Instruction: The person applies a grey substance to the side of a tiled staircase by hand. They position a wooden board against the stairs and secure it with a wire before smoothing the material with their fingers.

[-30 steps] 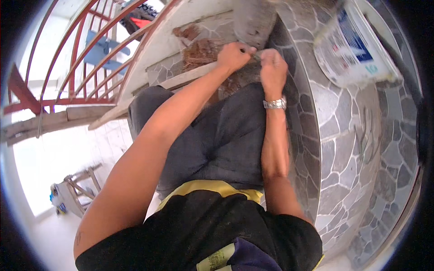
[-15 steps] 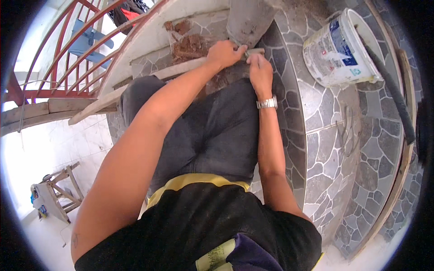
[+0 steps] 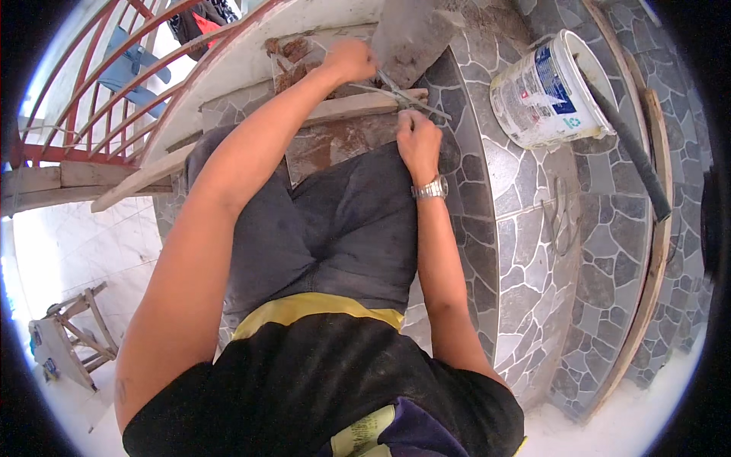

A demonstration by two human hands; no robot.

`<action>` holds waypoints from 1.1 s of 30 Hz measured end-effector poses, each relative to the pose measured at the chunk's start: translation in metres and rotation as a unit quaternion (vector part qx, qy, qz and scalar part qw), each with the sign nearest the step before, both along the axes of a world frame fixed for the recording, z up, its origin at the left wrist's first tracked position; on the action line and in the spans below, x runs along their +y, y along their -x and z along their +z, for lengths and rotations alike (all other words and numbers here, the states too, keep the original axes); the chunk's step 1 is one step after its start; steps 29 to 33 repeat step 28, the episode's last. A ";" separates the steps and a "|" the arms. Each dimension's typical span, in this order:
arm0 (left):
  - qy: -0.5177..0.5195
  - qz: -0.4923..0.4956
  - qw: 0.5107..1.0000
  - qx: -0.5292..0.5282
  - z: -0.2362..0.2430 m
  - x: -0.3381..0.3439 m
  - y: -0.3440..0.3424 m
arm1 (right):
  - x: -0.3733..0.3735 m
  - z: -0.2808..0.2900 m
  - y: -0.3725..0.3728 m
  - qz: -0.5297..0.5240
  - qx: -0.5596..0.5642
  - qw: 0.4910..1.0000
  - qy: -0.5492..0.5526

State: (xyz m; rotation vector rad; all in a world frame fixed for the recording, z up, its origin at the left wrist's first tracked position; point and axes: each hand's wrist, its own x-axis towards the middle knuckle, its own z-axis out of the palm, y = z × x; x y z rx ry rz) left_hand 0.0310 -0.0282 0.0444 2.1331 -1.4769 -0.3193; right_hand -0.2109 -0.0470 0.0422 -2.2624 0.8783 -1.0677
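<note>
My left hand (image 3: 352, 61) is closed near the foot of a grey column (image 3: 411, 38), with a thin grey-green strip (image 3: 390, 82) running from its fingers. That strip crosses another thin length around the end of a wooden batten (image 3: 354, 107), and one free end sticks out to the right. Just below the crossing, my right hand (image 3: 419, 141) pinches the strip with its fingers together. Whether it is tied there, I cannot make out. The batten lies across in front of my knees, over a board with reddish-brown dirt (image 3: 331, 145).
A white bucket (image 3: 525, 103) lies tilted on the stone-patterned tiles at right, a dark tube (image 3: 632, 156) leaning from it. Bent wire (image 3: 560, 221) rests on the step. Left are a red metal railing (image 3: 91, 84) and a wooden stand (image 3: 76, 335).
My hands have moved apart: the left went up and left, the right slightly down. The crossed strips between them now show, and the view has shifted a little.
</note>
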 end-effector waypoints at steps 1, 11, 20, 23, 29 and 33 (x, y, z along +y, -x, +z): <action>-0.031 -0.046 0.998 -0.021 -0.005 0.001 -0.002 | -0.011 -0.010 -0.007 0.021 0.054 0.997 -0.042; -0.051 -0.044 0.991 0.117 -0.058 -0.018 0.016 | -0.038 -0.016 -0.037 -0.075 -0.209 0.886 -0.407; -0.053 0.101 0.945 0.308 -0.088 -0.028 0.015 | -0.043 -0.014 -0.043 0.127 -0.160 0.933 -0.298; -0.026 0.095 0.935 0.341 -0.091 -0.025 0.016 | -0.058 -0.008 -0.039 0.145 -0.086 0.937 -0.307; -0.058 0.032 0.971 0.229 -0.074 -0.021 0.016 | -0.066 -0.019 -0.035 0.101 -0.013 0.956 -0.275; -0.058 0.032 0.971 0.229 -0.074 -0.021 0.016 | -0.066 -0.019 -0.035 0.101 -0.013 0.956 -0.275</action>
